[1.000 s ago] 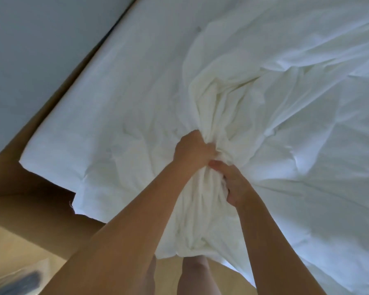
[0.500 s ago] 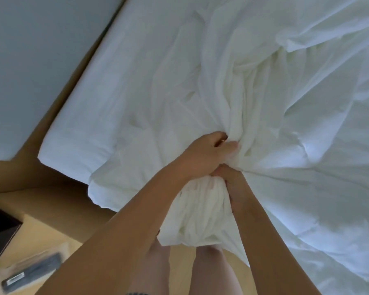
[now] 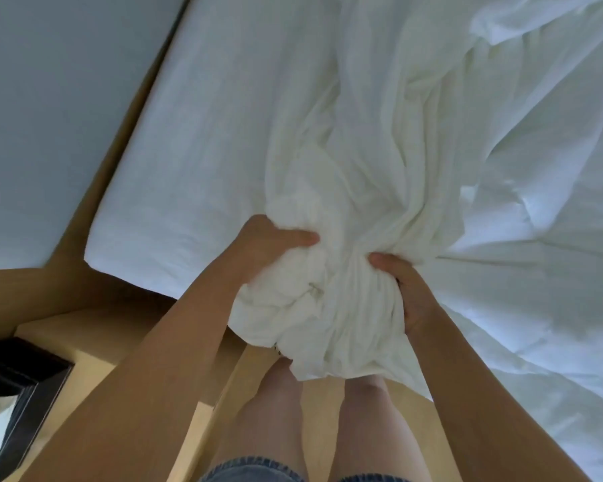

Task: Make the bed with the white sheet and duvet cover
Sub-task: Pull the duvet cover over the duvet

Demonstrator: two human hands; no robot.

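A bunched wad of white duvet cover (image 3: pixel 331 293) hangs over the bed's near edge between both my hands. My left hand (image 3: pixel 272 241) grips its left side, thumb lying across the top. My right hand (image 3: pixel 408 290) grips its right side with the fingers dug into the folds. From the wad the crumpled cover runs up and to the right across the bed. The white sheet (image 3: pixel 223 127) lies flat over the mattress on the left, down to its near left corner.
A wooden bed frame (image 3: pixel 84 217) runs along the mattress's left side, with a pale wall (image 3: pixel 49 99) beyond it. A dark-framed object (image 3: pixel 18 384) stands at the lower left on the wooden floor. My bare legs (image 3: pixel 293 422) stand against the bed's edge.
My hands have moved apart, from nearly touching to either side of a larger gathered wad. More cover is bunched toward the near edge. The view has shifted right and down.
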